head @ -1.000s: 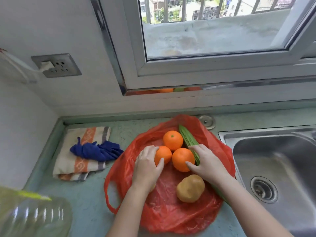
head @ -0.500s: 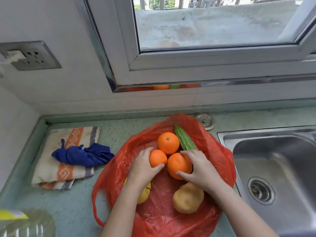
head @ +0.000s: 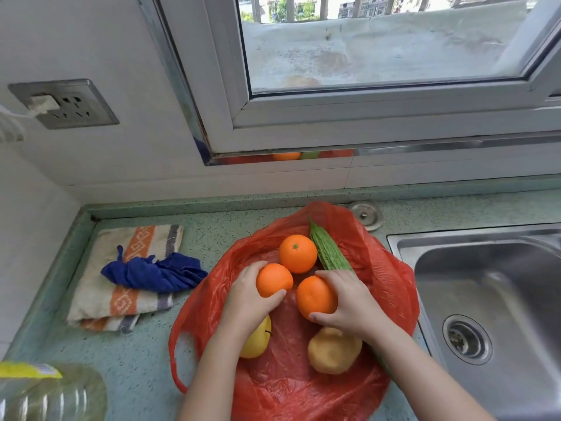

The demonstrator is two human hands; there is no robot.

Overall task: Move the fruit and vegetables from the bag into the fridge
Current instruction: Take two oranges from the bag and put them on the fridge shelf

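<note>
A red plastic bag (head: 382,268) lies spread open on the green counter. On it sit three oranges, a green bitter gourd (head: 326,249), a potato (head: 334,350) and a yellow fruit (head: 256,341) partly hidden under my left wrist. My left hand (head: 249,299) is wrapped around the left orange (head: 273,279). My right hand (head: 352,302) grips the right orange (head: 315,296). The third orange (head: 297,253) rests free behind them. No fridge is in view.
A steel sink (head: 485,299) lies to the right of the bag. A striped towel (head: 127,302) with a blue cloth (head: 154,273) on it lies to the left. A clear oil bottle (head: 45,390) stands at the lower left. A wall socket (head: 66,103) and a window are behind.
Both hands have closed more firmly around their oranges. The view has shifted a little, and the yellow fruit under my left wrist has come into sight.
</note>
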